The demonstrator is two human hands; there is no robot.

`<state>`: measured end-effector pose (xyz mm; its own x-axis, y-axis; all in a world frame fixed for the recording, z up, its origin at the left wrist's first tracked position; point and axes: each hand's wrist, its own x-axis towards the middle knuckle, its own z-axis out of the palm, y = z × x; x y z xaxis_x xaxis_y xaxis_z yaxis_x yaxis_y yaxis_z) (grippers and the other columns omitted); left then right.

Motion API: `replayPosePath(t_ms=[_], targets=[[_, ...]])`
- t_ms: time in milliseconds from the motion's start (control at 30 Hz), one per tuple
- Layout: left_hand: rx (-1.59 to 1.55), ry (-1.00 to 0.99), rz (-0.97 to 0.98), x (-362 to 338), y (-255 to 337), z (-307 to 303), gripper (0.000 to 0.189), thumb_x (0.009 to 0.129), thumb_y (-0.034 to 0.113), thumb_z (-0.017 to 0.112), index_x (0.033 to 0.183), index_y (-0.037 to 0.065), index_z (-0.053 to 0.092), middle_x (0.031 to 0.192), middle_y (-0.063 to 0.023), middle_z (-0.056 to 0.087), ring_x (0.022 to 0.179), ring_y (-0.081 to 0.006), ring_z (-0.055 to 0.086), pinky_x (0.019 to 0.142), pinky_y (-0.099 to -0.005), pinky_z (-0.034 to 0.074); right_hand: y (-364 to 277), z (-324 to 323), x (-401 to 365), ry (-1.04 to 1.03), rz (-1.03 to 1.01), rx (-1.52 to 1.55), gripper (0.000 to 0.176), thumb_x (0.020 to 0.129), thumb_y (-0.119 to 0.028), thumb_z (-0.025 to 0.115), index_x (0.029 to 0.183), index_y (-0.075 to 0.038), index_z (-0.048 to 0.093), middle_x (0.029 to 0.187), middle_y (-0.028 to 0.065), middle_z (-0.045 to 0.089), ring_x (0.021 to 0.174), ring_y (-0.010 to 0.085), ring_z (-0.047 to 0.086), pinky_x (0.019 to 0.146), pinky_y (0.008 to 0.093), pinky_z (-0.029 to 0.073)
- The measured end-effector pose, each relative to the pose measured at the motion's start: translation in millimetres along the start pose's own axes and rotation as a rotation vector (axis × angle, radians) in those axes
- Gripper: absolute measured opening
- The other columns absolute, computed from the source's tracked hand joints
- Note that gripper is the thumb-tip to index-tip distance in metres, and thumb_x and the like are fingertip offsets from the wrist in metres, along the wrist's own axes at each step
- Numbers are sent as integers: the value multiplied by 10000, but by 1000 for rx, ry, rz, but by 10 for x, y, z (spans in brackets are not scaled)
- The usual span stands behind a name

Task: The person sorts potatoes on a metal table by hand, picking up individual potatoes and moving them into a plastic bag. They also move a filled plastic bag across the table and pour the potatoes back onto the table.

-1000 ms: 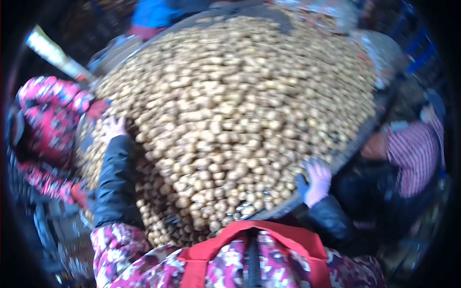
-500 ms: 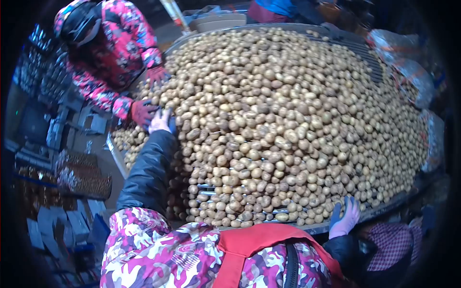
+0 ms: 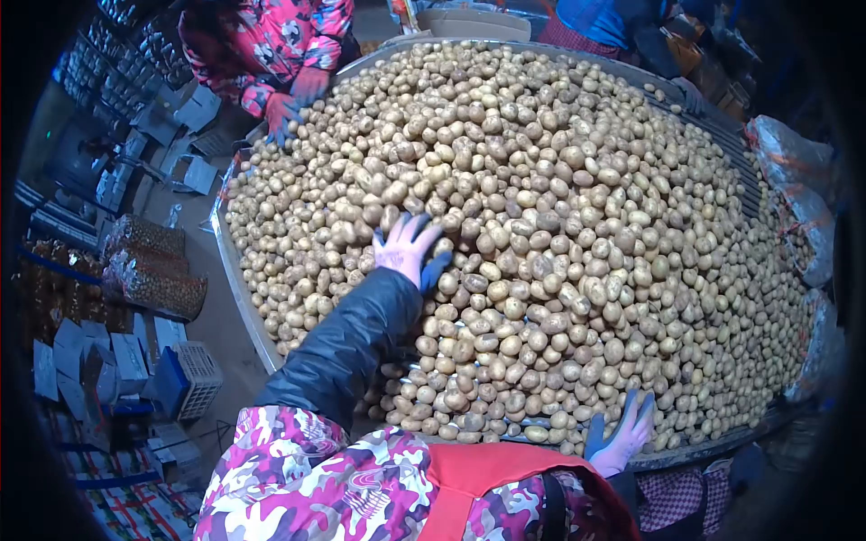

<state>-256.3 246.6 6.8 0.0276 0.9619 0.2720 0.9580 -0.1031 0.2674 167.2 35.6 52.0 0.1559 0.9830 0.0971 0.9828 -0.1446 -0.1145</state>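
Observation:
A broad heap of potatoes (image 3: 541, 225) covers the big rimmed table in front of me. My left hand (image 3: 406, 248), in a pink glove with blue fingertips, lies on the left part of the heap with fingers spread over several potatoes. The palm faces down, and I see nothing gripped in it. Down at the near edge, my right hand (image 3: 622, 437) in a matching glove rests by the table rim with its fingers apart. Potatoes lie just beyond those fingers.
Across the table's left corner, a person in a pink patterned jacket (image 3: 271, 45) has gloved hands (image 3: 293, 104) at the heap. Another person in blue (image 3: 591, 22) stands at the far side. Filled net bags (image 3: 158, 266) and a white-blue crate (image 3: 189, 383) lie left; plastic sacks (image 3: 798, 198) line the right.
My left hand has moved right, away from the other person's hands, onto the heap. Potatoes now cover the table's left corner. My right hand stays by the near rim. The view has shifted.

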Motion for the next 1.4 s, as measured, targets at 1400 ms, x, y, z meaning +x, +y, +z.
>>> replayPosePath(t_ms=[1400], targets=[[50, -52, 150, 120, -351, -273, 269, 845, 326, 700, 1044, 147, 722, 1146, -113, 633, 1141, -355, 541, 993, -516, 410, -13, 31, 22, 5, -6, 2, 673, 886, -351, 662, 1454, -52, 459, 1579, 263, 275, 1400, 508, 286, 1137, 631, 250]])
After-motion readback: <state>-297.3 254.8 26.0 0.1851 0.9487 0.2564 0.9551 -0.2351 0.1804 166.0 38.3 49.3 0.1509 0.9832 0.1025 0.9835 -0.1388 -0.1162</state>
